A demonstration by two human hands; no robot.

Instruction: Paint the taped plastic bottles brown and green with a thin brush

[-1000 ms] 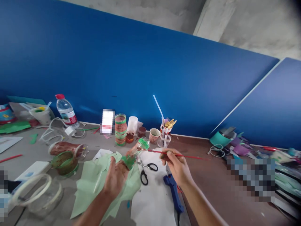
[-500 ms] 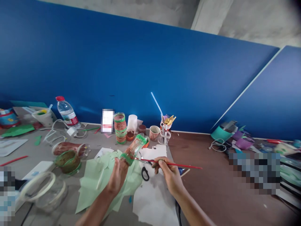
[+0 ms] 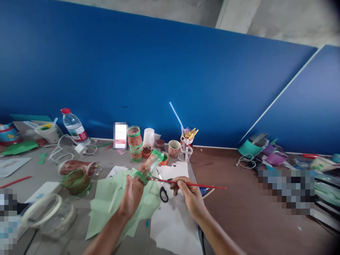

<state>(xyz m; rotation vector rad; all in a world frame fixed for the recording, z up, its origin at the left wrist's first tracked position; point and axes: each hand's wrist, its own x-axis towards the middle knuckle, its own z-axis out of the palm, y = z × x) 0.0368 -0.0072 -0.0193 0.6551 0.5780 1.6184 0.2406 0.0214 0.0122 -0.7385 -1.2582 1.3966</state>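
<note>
Above the pale green paper [image 3: 102, 210], head view: left hand [image 3: 132, 194] is gripping the lower end of a clear container [image 3: 152, 164] with 2 green bands, tilted up and to the right. Right hand [image 3: 190, 196] is pinching a red paintbrush [image 3: 204, 185]; its tip is pointing at the lower band, contact uncertain. Black-handled scissors [image 3: 164, 194] are lying on white paper [image 3: 175, 226], partly hidden.

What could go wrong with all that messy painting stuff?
The thin red-handled paintbrush in the right hand might smudge the clear, green-banded plastic cylinder, because its tip is so close. The left hand could bump that cylinder into the small orange cup near its far end. Black-handled metal scissors lie nearby and might poke fingers.
</note>
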